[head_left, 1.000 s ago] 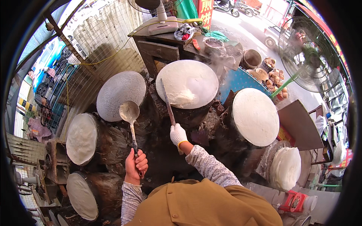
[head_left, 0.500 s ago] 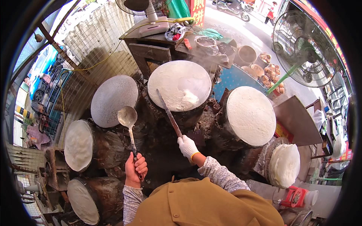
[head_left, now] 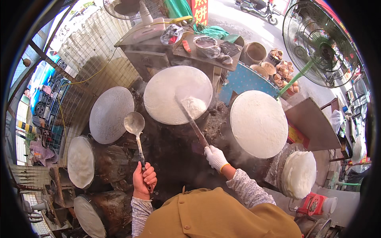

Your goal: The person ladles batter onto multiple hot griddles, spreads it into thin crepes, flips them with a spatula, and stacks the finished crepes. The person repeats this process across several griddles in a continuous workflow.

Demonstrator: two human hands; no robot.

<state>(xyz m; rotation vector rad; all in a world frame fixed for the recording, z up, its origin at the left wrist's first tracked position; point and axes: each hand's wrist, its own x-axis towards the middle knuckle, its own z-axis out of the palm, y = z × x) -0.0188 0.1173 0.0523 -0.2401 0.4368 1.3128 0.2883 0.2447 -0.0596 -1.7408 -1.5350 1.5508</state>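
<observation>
My bare left hand (head_left: 144, 180) is wrapped round the dark handle of a ladle (head_left: 134, 123), whose batter-smeared bowl hangs beside the grey left griddle (head_left: 112, 115). In a white knit glove, my right hand (head_left: 216, 158) grips a long flat spatula (head_left: 197, 132) by its handle. The blade reaches onto the middle round griddle (head_left: 162, 95), against a lump of white batter (head_left: 194, 106). A thin pale layer covers most of that griddle, and steam drifts over it. To the right, another round griddle (head_left: 258, 123) bears an even white layer.
Lower left stand two more coated griddles (head_left: 81, 162) on drum stoves. A thick white stack (head_left: 299, 174) sits at lower right near a red scale (head_left: 311, 203). Behind are a cluttered wooden table (head_left: 147, 55), a blue dotted panel (head_left: 246, 83) and a large standing fan (head_left: 323, 47).
The spatula blade has swept right across the middle griddle to the batter lump, and my right hand has shifted right. The bare grey patch there is now coated. The ladle stays nearly still.
</observation>
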